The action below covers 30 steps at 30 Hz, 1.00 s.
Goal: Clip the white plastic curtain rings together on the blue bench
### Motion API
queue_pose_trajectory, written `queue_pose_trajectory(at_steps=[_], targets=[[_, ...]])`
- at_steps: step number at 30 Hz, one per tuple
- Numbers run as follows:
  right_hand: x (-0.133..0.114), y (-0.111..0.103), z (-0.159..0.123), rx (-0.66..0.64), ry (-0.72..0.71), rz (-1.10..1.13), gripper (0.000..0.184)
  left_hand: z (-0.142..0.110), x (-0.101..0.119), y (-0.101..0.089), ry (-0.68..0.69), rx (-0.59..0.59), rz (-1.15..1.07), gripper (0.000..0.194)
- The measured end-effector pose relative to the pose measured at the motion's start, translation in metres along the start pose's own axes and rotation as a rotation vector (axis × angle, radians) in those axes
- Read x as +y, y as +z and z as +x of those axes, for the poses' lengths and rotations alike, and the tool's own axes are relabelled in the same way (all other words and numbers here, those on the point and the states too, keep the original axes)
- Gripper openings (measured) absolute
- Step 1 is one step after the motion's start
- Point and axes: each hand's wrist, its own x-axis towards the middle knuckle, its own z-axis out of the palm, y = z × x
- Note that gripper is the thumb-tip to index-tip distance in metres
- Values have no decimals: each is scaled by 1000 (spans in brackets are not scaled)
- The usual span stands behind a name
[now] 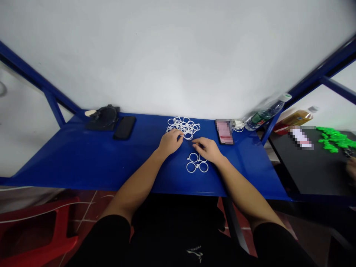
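A loose pile of white plastic rings (191, 126), each with a small tab, lies near the wall on the blue table (91, 159). My left hand (170, 142) is at the pile's front left, its thumb and fingertips closed on the edge of a white ring. Closer to me, several more white rings (191, 167) lie flat in a tight cluster with their tabs toward the middle. My right hand (207, 148) hovers just beyond this cluster and partly covers one ring. Its thumb and index finger are slightly apart, with nothing visible between them.
A black phone (125, 128) and a dark round-topped device (104, 116) lie at left. To the right are a lit phone (224, 132), a white cable (238, 125) and a leaning water bottle (264, 115). Green pieces (338, 139) cover part of the neighbouring black table (308, 170).
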Motion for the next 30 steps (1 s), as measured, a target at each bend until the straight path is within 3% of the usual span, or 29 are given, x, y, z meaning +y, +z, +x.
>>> queue_pose_trajectory(at_steps=[4,9,16,25,30], targets=[[0,0,-1,140,-15,15,22,-4,15,1,200,111,-72,12],[-2,1,-1,155,-40,8,21,-8,26,5,384,187,-103,15],[-5,0,0,161,-20,78,17,-10,27,9,361,260,-185,12],[-2,4,-1,125,12,48,21,-10,27,12,255,167,-288,7],[-1,1,-1,93,53,17,22,-10,23,13,140,34,-312,11]])
